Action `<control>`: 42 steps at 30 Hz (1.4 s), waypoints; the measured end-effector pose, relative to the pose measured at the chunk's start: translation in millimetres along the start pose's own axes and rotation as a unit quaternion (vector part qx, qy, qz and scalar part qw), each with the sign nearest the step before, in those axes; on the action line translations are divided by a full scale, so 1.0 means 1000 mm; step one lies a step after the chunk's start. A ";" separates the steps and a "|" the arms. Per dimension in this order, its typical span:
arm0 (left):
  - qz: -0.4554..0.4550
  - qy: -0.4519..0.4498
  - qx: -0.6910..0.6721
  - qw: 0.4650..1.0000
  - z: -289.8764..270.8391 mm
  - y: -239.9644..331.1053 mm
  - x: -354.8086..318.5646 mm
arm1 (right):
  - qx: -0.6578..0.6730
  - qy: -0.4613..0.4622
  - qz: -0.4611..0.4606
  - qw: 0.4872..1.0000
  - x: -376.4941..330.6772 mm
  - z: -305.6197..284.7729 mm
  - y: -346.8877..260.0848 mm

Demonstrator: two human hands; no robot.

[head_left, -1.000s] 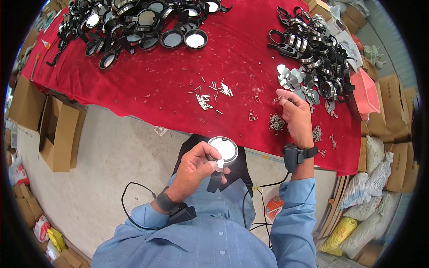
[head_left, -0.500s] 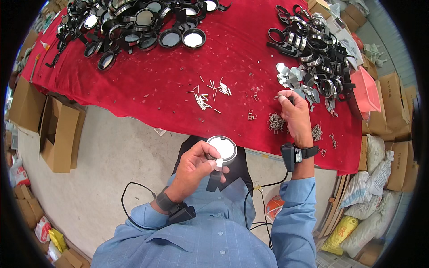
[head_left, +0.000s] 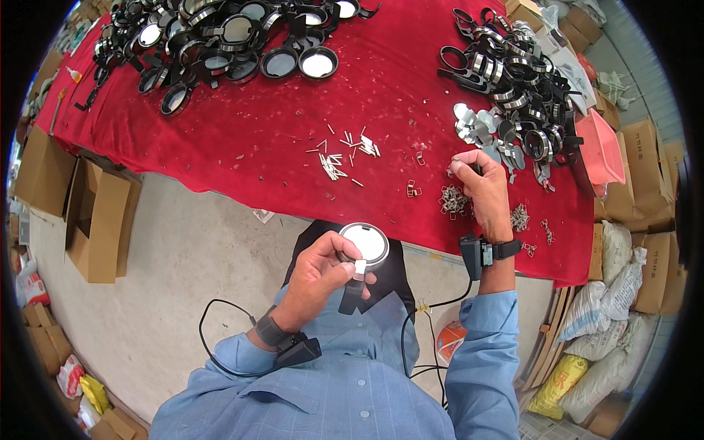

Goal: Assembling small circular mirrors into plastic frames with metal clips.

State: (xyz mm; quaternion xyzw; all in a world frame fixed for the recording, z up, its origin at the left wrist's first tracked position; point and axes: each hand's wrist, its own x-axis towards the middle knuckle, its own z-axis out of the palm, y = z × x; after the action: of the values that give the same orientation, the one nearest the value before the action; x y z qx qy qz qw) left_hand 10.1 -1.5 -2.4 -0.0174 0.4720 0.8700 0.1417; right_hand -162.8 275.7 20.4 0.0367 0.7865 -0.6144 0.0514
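Note:
My left hand [head_left: 320, 273] is closed on a round lid [head_left: 364, 246] with a silvery disc face, a dark rim and a black handle [head_left: 350, 296]. Its thumb lies by a shiny metal tab at the base of the handle. Over the red cloth, my right hand [head_left: 484, 183] has thumb and index finger pinched together; whatever is between the fingertips is too small to make out. Just below those fingers lies a heap of small metal wire clips [head_left: 453, 199], with a few loose clips [head_left: 413, 189] to their left.
Short metal pins [head_left: 332, 166] are scattered mid-table on the red cloth [head_left: 257, 132]. Finished-looking black-rimmed lids [head_left: 317, 63] heap at the far left; black rings with handles [head_left: 537, 144] and silvery discs [head_left: 477, 126] at the right, beside a pink basket [head_left: 601, 147]. Cartons [head_left: 99, 220] stand left.
My right hand's fingertips have shifted slightly left and down toward the wire clips. My left hand and the lid stay where they were.

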 end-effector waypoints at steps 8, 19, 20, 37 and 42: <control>0.002 0.000 0.001 1.000 0.001 0.000 0.000 | 0.010 0.014 0.006 1.000 0.003 -0.004 0.005; -0.003 0.008 0.001 1.000 0.000 -0.002 0.000 | 0.012 -0.008 0.020 1.000 0.000 -0.002 -0.001; -0.003 0.008 0.001 1.000 0.000 -0.003 0.000 | 0.012 -0.008 0.020 1.000 0.000 -0.003 0.000; -0.019 0.007 0.006 1.000 0.003 -0.001 0.000 | -0.028 -0.047 -0.067 0.996 -0.012 0.009 -0.006; -0.026 0.008 0.003 1.000 0.004 -0.001 0.001 | -0.144 -0.124 -0.114 0.975 -0.036 0.030 -0.024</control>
State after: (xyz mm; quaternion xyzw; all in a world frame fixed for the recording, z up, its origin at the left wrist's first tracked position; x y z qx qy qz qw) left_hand 10.0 2.4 -1.5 -0.0362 0.4750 0.8645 0.1602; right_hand -128.6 240.6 41.2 -0.1378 0.8531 -0.4964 0.0829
